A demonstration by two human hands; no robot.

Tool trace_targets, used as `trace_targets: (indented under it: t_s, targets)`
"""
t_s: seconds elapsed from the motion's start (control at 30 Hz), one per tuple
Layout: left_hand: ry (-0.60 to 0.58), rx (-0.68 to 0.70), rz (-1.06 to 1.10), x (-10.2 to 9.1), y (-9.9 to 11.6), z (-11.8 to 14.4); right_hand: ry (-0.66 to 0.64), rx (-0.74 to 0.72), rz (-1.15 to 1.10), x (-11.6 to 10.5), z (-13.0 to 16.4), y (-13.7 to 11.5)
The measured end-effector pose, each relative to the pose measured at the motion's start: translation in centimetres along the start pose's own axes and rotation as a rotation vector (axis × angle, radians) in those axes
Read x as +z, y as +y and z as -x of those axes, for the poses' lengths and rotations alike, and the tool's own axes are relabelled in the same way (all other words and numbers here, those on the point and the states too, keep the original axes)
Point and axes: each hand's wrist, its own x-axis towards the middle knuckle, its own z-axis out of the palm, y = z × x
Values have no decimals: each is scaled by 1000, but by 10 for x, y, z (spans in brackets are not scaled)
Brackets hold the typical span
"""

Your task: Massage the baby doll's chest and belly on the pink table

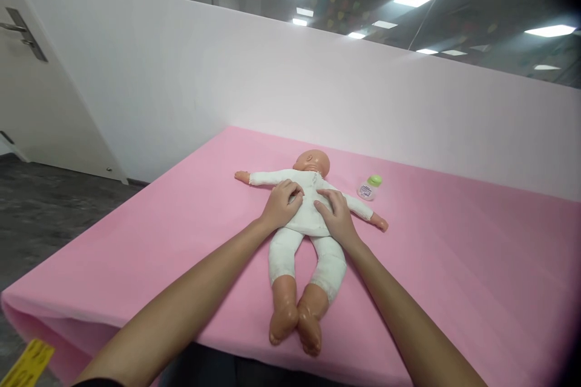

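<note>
A baby doll (308,224) with a white cloth body and plastic head, hands and feet lies stretched out, arms spread wide. Its head is turned so that an ear shows; the face is hidden. My left hand (282,202) rests on the left side of the doll's torso, fingers bent but apart, holding nothing. On the other side of the torso lies my right hand (336,211), thumb and fingers spread over the white cloth. What is under my palms is hidden.
The doll lies on a table with a pink cover (190,242). Beyond its right arm is a small clear bottle (367,190) with a green cap. A white partition (318,84) borders the table's far edge. At the left is a door (40,84) with a metal handle.
</note>
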Motion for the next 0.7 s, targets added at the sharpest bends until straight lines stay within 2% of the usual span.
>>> trace_targets:
  t_s: [0.7]
  targets:
    - [11,10,-68,0,3,0,10,32,-12,-2,0,-8]
